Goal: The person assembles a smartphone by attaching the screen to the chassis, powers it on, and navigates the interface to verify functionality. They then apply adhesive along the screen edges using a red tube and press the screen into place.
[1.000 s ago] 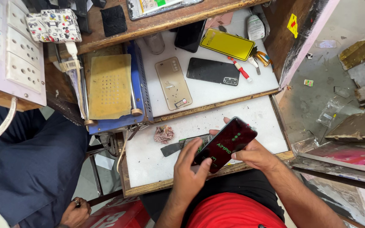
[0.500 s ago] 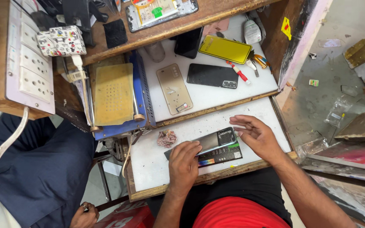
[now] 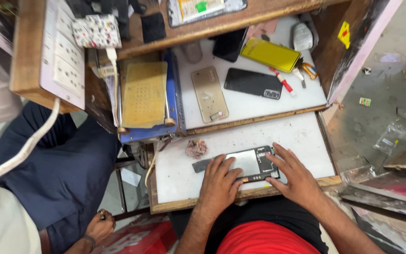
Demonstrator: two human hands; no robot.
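An opened phone (image 3: 251,163), with its inner frame facing up, lies flat on the white pull-out tray (image 3: 301,136). My left hand (image 3: 219,181) rests on its left end, fingers pressing down on it. My right hand (image 3: 294,175) lies flat at its right end, fingers spread and touching its edge. A dark flat strip (image 3: 201,165) sticks out from under my left hand. A small crumpled pinkish wad (image 3: 196,148) sits on the tray just left of the phone.
On the upper white shelf (image 3: 306,94) lie a gold phone back (image 3: 209,93), a black phone (image 3: 253,83), a yellow phone (image 3: 269,54) and a red pen (image 3: 283,82). A blue box with a yellow pad (image 3: 144,94) stands left. Another person in dark trousers (image 3: 66,164) sits at left.
A second ago both hands held the phone up with its red back showing. It has since been turned over and laid flat on the tray, and both hands now rest on it.
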